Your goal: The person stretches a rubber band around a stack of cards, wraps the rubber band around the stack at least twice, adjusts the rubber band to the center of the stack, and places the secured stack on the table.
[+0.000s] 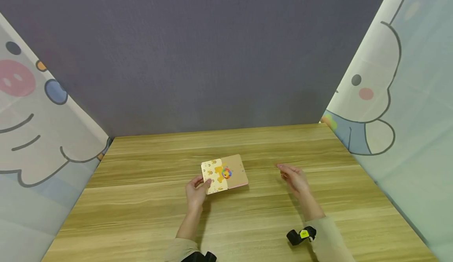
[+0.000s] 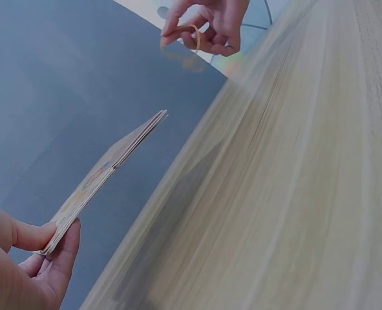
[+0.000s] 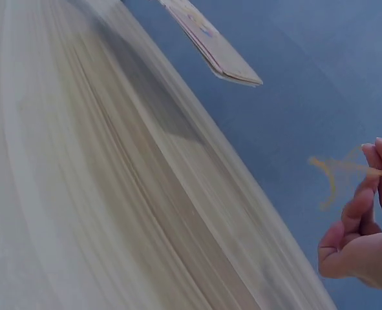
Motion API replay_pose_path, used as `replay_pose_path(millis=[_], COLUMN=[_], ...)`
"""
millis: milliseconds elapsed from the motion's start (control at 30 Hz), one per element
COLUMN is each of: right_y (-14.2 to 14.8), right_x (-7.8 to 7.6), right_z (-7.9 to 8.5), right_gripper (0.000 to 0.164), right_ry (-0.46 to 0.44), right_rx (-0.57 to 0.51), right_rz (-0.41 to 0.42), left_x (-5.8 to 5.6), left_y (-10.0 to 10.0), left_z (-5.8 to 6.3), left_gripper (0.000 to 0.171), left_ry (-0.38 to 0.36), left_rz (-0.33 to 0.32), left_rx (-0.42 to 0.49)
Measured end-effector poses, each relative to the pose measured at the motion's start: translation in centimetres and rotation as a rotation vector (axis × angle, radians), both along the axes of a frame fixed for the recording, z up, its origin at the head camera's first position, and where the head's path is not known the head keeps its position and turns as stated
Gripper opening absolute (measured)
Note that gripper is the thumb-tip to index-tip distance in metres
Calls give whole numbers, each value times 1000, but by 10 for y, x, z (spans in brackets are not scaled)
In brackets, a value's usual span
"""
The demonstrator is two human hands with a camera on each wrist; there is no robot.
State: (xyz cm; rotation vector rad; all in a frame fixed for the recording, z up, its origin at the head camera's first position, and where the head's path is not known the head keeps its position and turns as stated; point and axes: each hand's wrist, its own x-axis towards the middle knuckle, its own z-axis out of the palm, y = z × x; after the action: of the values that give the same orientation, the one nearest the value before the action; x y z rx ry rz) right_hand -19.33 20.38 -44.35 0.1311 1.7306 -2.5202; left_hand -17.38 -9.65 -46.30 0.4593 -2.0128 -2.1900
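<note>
A small booklet (image 1: 233, 171), lying open flat with a cream patterned side and a tan side, is held above the table. Its cream edge is pinched between thumb and fingers of my left hand (image 1: 196, 194). Cartoon figures span the middle fold. To the right, apart from the booklet, my right hand (image 1: 296, 180) is raised over the table. Between its thumb and fingertips hangs a thin yellowish loop, looking like a rubber band (image 3: 346, 166), blurred in the right wrist view. In the left wrist view the booklet's page edges (image 2: 139, 139) face the camera.
Beneath both hands is a wood-grain table (image 1: 141, 215). A dark grey panel (image 1: 212, 57) rises behind its far edge. Cartoon-printed curtains (image 1: 371, 97) hang on both sides. Black straps with small devices (image 1: 301, 235) sit at the wrists.
</note>
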Motion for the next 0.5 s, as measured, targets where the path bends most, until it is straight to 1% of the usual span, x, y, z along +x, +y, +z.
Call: replay_pose_path(millis=[167,333,400,500], right_y=[-2,-4,-4,-4], right_x=[-1,-3,-4,-4], right_z=[-3,-6,-5,-5], right_gripper=[32,31,29,28], right_ry=[71,119,133,145], right_rx=[-91,-185,-197,-172], right_rz=[50,107,142,182], left_x=[-2,-2,-2,-2], left_y=[3,6,7,9], left_z=[-3,-3,-3,-2], left_gripper=[31,31,31,31], left_ry=[-5,-7,-6,-2], left_rz=[16,10,3,-5], left_rx=[7,13,10,8])
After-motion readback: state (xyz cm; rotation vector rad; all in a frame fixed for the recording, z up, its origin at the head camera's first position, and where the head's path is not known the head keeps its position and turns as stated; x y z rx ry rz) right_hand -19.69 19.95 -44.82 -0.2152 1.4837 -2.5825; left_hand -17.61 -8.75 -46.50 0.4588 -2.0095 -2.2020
